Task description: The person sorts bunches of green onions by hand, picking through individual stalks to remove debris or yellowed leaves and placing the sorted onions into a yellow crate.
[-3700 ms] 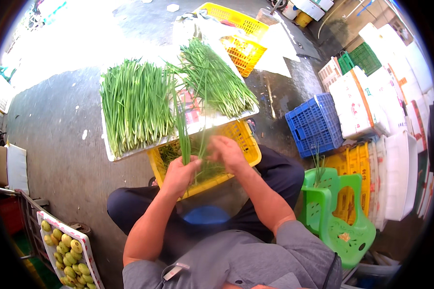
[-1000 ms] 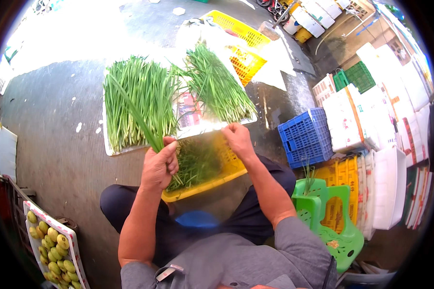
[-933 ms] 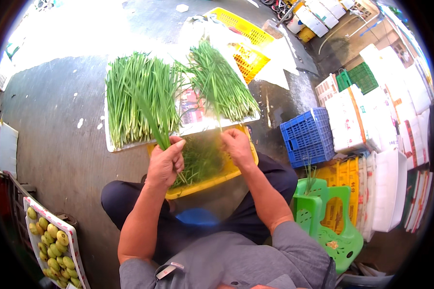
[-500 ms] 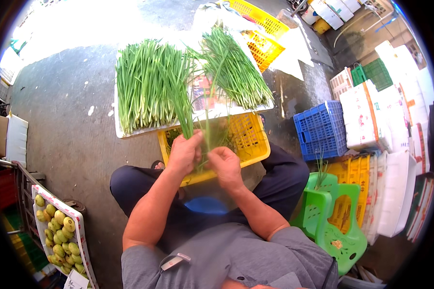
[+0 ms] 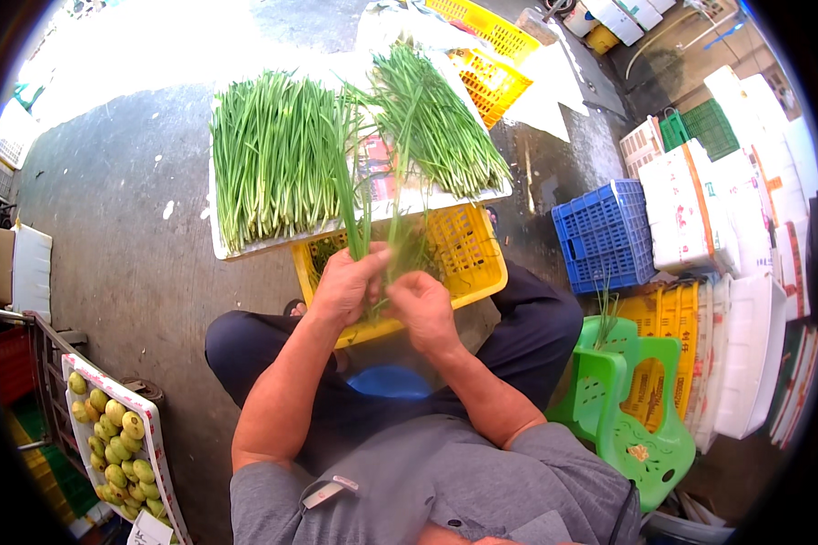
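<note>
My left hand is closed around a small bunch of green chives, which stands upright out of the fist. Close beside it, my right hand pinches thin chive blades, blurred by motion, between thumb and fingers. Both hands are over a yellow crate that has loose green scraps inside. Just beyond lies a white foam tray. It carries a thick pile of chives on the left and another, slanted pile on the right, with printed paper between them.
A green plastic chair is close on my right, before a blue crate and stacked white foam boxes. At lower left is a tray of green-yellow fruit. Something blue shows between my legs. More yellow crates are behind the tray.
The blades by my right hand have shifted and are blurred. My left hand still grips its bunch, which leans slightly farther left. The whole view has moved a little.
</note>
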`<state>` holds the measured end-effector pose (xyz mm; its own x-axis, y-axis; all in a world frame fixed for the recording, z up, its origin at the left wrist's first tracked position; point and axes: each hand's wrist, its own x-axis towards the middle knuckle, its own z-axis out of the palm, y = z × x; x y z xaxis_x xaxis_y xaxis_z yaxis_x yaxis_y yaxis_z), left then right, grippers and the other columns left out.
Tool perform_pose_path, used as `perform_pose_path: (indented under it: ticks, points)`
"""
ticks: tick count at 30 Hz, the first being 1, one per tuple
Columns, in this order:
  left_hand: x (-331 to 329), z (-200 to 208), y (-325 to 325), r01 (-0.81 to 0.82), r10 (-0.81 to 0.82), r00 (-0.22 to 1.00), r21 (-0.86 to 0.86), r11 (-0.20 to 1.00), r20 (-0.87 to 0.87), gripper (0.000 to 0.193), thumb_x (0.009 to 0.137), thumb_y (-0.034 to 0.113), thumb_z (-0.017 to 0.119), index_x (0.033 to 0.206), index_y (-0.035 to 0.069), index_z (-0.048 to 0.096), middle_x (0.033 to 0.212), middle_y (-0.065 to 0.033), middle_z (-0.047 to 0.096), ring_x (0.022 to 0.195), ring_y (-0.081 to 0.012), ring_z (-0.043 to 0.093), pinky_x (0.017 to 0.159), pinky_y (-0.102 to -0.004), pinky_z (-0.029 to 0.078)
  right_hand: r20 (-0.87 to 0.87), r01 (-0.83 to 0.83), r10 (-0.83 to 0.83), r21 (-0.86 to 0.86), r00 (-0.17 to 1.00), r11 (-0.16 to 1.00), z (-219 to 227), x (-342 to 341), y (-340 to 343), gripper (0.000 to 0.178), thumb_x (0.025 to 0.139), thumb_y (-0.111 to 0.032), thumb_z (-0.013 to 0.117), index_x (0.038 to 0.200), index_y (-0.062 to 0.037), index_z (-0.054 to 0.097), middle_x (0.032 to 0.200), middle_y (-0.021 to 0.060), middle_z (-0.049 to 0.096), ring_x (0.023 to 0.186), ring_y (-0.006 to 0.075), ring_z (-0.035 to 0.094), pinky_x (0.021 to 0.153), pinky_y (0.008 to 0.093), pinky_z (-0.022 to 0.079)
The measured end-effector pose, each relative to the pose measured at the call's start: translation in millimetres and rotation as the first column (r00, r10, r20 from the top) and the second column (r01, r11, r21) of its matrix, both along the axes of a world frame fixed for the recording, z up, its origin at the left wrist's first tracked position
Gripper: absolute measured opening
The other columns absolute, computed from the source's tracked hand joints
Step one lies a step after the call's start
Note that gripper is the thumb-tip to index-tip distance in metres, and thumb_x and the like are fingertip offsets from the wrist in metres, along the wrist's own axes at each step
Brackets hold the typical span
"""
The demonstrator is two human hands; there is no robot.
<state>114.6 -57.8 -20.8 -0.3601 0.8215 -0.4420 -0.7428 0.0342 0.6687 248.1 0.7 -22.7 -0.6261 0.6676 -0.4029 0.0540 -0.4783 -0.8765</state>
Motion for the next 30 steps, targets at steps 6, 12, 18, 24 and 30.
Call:
perform_pose_path:
  ticks: [6, 12, 18, 24, 30]
  points:
    - [-0.1, -3.5, 0.7, 0.067, -0.067, 0.993, -0.007, 0.998, -0.098, 0.019, 0.087, 0.014, 0.065, 0.1, 0.003, 0.057, 0.063, 0.0013, 0.052, 0.047, -0.0085, 0.045, 0.042, -0.0243, 0.035, 0.057, -0.009, 0.0, 0.149, 0.998, 0.989, 2.8, -5.9, 12.1, 0.016, 0.09, -0.015, 0.062, 0.096, 0.0002, 0.058, 0.079, 0.0026, 0.059, 0.066, 0.0079, 0.054, 0.059, 0.0214, 0.044]
    - [3.7, -4.0, -0.4, 0.115, -0.122, 0.975, -0.046, 0.992, -0.188, 0.014, 0.086, 0.013, 0.065, 0.095, 0.005, 0.059, 0.064, 0.002, 0.053, 0.047, -0.0073, 0.044, 0.041, -0.0231, 0.035, -0.003, 0.065, -0.066, 0.222, 0.998, 0.973, -1.2, -13.8, 28.8, 0.017, 0.092, -0.016, 0.06, 0.097, -0.0002, 0.058, 0.077, 0.001, 0.058, 0.065, 0.0073, 0.052, 0.06, 0.0214, 0.044]
    - [3.1, -2.3, -0.8, 0.081, -0.09, 0.985, -0.063, 0.995, -0.148, 0.015, 0.086, 0.014, 0.066, 0.095, 0.006, 0.057, 0.063, 0.0026, 0.051, 0.046, -0.0075, 0.043, 0.04, -0.0237, 0.033, -0.083, 0.112, -0.103, 0.118, 0.991, 0.987, -13.9, -4.4, 27.4, 0.011, 0.092, -0.011, 0.059, 0.094, -0.0001, 0.058, 0.078, 0.0026, 0.058, 0.064, 0.009, 0.053, 0.061, 0.0229, 0.046]
    - [2.0, -9.3, 3.9, -0.044, 0.043, 0.999, -0.053, 0.998, -0.028, 0.011, 0.088, 0.012, 0.062, 0.09, 0.002, 0.056, 0.057, 0.0029, 0.045, 0.042, -0.0082, 0.04, 0.04, -0.0248, 0.034, -0.035, 0.058, -0.047, 0.618, 0.998, 0.784, 3.1, 19.3, -9.9, 0.004, 0.091, -0.001, 0.057, 0.095, 0.0002, 0.058, 0.08, 0.0055, 0.058, 0.066, 0.0101, 0.055, 0.063, 0.0237, 0.046]
    - [-4.2, -16.6, 1.4, -0.095, 0.095, 0.995, -0.042, 0.995, -0.005, 0.012, 0.089, 0.011, 0.062, 0.094, 0.003, 0.055, 0.065, 0.0006, 0.049, 0.045, -0.0086, 0.041, 0.04, -0.0256, 0.035, -0.245, 0.13, 0.063, 0.694, 0.967, 0.708, 37.0, 55.4, -7.2, 0.01, 0.093, 0.006, 0.048, 0.099, 0.0017, 0.055, 0.095, 0.0117, 0.059, 0.072, 0.0138, 0.059, 0.061, 0.0238, 0.048]
